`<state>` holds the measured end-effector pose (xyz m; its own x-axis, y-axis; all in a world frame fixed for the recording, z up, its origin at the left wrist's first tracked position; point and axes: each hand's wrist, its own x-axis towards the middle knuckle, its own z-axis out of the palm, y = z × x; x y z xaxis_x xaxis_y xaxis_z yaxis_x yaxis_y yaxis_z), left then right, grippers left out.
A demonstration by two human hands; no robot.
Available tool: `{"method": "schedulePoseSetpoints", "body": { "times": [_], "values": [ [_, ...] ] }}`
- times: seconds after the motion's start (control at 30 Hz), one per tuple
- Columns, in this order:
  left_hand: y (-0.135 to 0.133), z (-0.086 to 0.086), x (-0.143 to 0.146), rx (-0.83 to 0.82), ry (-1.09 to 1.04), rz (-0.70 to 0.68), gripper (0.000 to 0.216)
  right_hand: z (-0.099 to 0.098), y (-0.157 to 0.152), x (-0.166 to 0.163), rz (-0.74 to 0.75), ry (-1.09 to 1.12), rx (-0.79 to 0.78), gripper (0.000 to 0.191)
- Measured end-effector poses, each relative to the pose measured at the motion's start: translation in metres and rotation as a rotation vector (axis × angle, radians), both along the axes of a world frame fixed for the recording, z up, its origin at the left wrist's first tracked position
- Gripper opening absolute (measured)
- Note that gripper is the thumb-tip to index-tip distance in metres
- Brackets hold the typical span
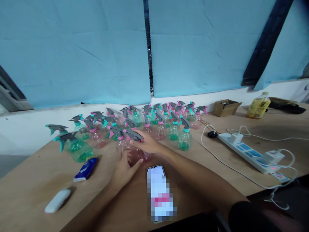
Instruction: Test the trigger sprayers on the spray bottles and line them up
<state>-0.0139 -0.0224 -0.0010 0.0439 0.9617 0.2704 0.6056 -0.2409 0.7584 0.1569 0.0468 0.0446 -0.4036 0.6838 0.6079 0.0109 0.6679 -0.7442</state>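
- Spray bottle (134, 135), with a smooth grey head and a clear, pink-tinted plastic body, leans at the front of the group on the table, between our two hands.
- Our right hand (147, 142) is closed around its head and neck; our left hand (127, 167) sits beside its body, thumb and fingers apart, and we cannot tell if they touch it.
- Around it we see many other bottles (184, 141), round-bellied and see-through, some with pink collars and triggers, others with turquoise ones.
- Green or pink colour deepens toward their bases; we cannot tell whether that is liquid or tinted plastic.
- Under them lies our table (29, 190), flat, brown and wood-like, with a darker stain at left.
- Near our left arm we find a glossy blue packet (86, 169), its pale print unreadable, and a rounded white case (58, 200).
- Before us lies a phone (156, 180), its lit screen blurred into blocks.
- At right we see a power strip (246, 153) with blue sockets, an open cardboard box (223, 109) holding something too small to tell, and a drink bottle (258, 106) whose yellow label we cannot read.
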Motion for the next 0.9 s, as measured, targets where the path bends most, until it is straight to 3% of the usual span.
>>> {"method": "schedulePoseSetpoints", "body": {
  "times": [0.1,0.17,0.4,0.5,0.7,0.9],
  "values": [
    [0.009,-0.005,0.011,0.033,0.036,-0.041,0.048,-0.003,0.010,-0.007,-0.022,0.070,-0.018,0.029],
    [0.014,-0.006,0.014,0.040,0.021,-0.077,0.048,-0.006,0.015,-0.005,-0.024,0.102,-0.064,0.021],
    [0.030,-0.005,-0.005,-0.005,-0.013,-0.299,0.024,-0.012,0.020,0.021,0.107,0.211,-0.362,0.034],
    [0.038,-0.010,-0.015,0.000,0.022,-0.298,0.025,-0.009,0.017,0.028,0.174,0.225,-0.448,0.035],
    [0.043,-0.021,-0.023,-0.009,-0.006,-0.290,0.028,-0.009,0.017,0.034,0.183,0.233,-0.420,0.033],
    [0.038,-0.016,-0.020,-0.030,-0.025,-0.294,0.029,-0.012,0.015,0.038,0.170,0.218,-0.426,0.027]
  ]
}}
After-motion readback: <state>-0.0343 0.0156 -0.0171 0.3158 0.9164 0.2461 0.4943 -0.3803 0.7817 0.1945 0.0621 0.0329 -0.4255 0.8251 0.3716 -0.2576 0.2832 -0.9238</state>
